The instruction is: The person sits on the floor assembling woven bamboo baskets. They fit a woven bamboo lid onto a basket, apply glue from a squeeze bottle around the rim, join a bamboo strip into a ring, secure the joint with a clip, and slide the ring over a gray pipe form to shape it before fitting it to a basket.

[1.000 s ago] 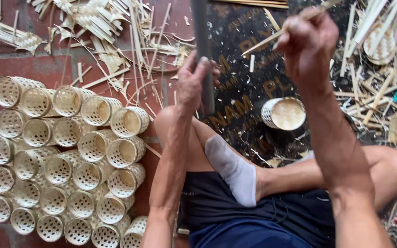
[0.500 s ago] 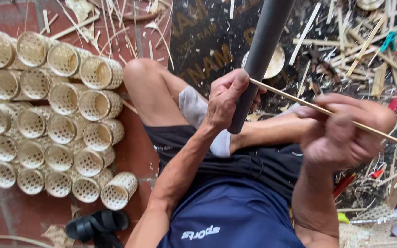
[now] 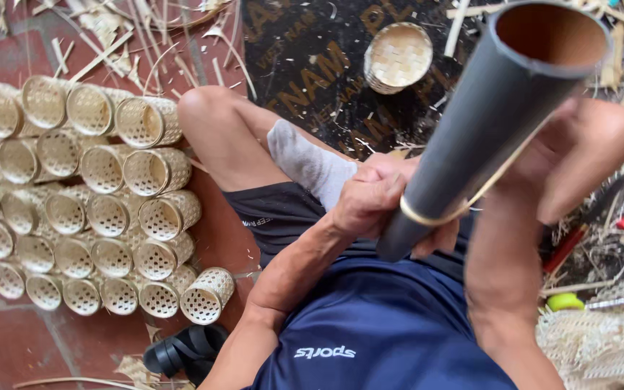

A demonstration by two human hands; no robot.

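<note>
A dark grey plastic pipe (image 3: 492, 123) slants up toward the camera, its open end at the top right. My left hand (image 3: 377, 198) grips its lower end above my lap. A thin bamboo strip (image 3: 427, 217) is looped around the pipe near that end. My right hand (image 3: 565, 166) sits behind the pipe, mostly hidden, and appears to hold the strip. I am sitting with crossed legs, wearing a grey sock (image 3: 308, 162).
Several woven bamboo cylinder baskets (image 3: 88, 209) lie stacked on the red tile floor at the left. One round woven basket (image 3: 399, 56) rests on the dark mat ahead. Bamboo strips and scraps litter the floor at top and right. Black sandals (image 3: 182, 354) lie by my hip.
The pipe has tilted up toward the camera and closer. The bamboo strip, held out straight to the right before, is now wrapped around the pipe's lower end.
</note>
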